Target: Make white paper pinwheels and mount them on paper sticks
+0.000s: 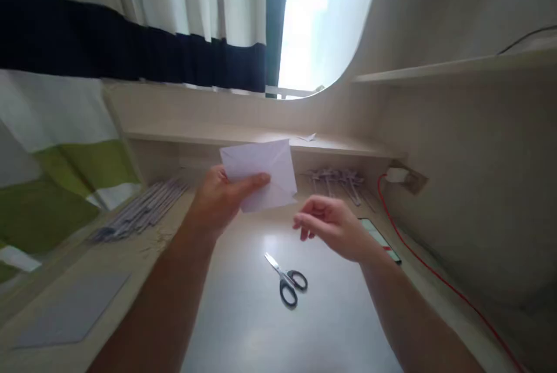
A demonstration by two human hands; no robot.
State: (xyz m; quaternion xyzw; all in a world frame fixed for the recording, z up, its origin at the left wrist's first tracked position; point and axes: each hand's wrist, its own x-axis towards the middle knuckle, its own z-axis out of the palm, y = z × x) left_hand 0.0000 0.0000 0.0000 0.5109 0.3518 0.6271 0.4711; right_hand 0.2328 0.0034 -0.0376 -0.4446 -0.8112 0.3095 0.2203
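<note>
My left hand (217, 199) holds a folded white sheet of paper (265, 173) up above the desk, thumb on its front face. My right hand (333, 225) hovers just right of and below the paper, fingers loosely curled and apart, holding nothing. On the pale desk (243, 326) below both hands lies a pair of scissors (285, 279) with black handles, blades shut and pointing away to the left.
Rows of rolled paper sticks (139, 210) lie at the left of the desk, and small paper pieces (337, 178) at the back. A phone (378, 236) and a red cable (430, 271) lie at the right. A grey sheet (73, 309) lies near left. A shelf and striped curtain stand behind.
</note>
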